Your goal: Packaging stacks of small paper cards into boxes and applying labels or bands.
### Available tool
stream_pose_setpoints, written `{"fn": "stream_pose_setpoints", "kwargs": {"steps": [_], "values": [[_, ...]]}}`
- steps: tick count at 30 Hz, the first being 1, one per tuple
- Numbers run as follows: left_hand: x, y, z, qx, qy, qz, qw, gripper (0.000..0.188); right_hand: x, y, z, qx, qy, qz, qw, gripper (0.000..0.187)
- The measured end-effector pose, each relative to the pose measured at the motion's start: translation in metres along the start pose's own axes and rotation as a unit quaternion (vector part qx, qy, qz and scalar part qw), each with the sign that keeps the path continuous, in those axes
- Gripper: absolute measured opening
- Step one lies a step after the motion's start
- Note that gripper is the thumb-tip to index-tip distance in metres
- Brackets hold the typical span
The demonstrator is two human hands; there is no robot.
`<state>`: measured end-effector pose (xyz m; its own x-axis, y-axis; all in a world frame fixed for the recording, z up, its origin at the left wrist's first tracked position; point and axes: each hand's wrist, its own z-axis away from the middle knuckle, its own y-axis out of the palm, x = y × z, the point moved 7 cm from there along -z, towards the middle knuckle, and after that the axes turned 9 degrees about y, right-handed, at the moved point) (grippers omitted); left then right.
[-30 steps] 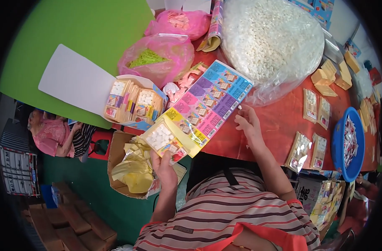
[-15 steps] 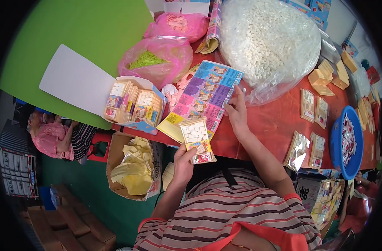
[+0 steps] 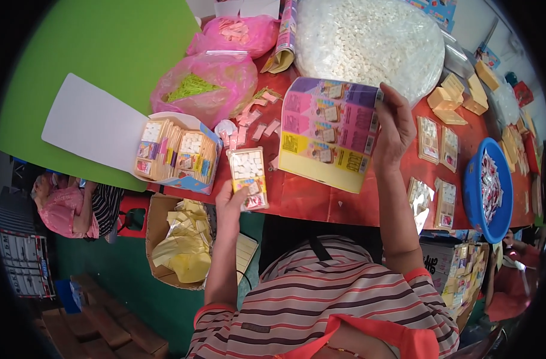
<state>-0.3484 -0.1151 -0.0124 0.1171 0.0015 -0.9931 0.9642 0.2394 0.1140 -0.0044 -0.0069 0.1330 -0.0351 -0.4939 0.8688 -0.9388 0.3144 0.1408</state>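
My left hand (image 3: 230, 204) grips a small plastic tray (image 3: 247, 163) by its lower end, thumb on top. White tablet-like pieces fill the tray's upper part; a yellow label and something red show below. Pinched at its right edge by my right hand (image 3: 395, 128), a sheet of labels (image 3: 327, 134) in purple, pink and yellow bands is lifted off the red table. Small pink packets (image 3: 258, 127) lie scattered between the tray and the sheet. Left of my left hand stands an open carton (image 3: 192, 179) packed with similar filled trays.
Pink bags hold green pieces (image 3: 192, 87) and pink pieces (image 3: 234, 29). A big clear bag of white pieces (image 3: 368, 45) fills the back. At right are filled trays (image 3: 446, 203), a blue basin (image 3: 506, 206) and beige trays (image 3: 449, 99). A cardboard box (image 3: 156, 239) stands below the table's edge.
My right hand has raised the label sheet and drawn it right, uncovering the pink packets. My left hand has shifted left and up in the picture with the tray.
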Motion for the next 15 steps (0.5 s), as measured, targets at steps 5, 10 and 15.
{"fn": "stream_pose_setpoints", "kwargs": {"steps": [5,10,15], "values": [[-0.029,-0.011,-0.022,-0.088,0.176,-0.341,0.919,0.044,0.007,-0.023,-0.032,-0.109,-0.059,-0.105,0.987,0.03],[-0.042,0.015,-0.012,-0.075,0.227,-0.577,0.781,0.053,-0.029,-0.025,-0.02,-0.108,-0.045,0.08,0.99,0.03],[-0.034,0.043,0.007,-0.058,0.348,-0.66,0.663,0.047,-0.082,-0.029,0.023,-0.013,0.041,0.193,0.98,0.046]]}}
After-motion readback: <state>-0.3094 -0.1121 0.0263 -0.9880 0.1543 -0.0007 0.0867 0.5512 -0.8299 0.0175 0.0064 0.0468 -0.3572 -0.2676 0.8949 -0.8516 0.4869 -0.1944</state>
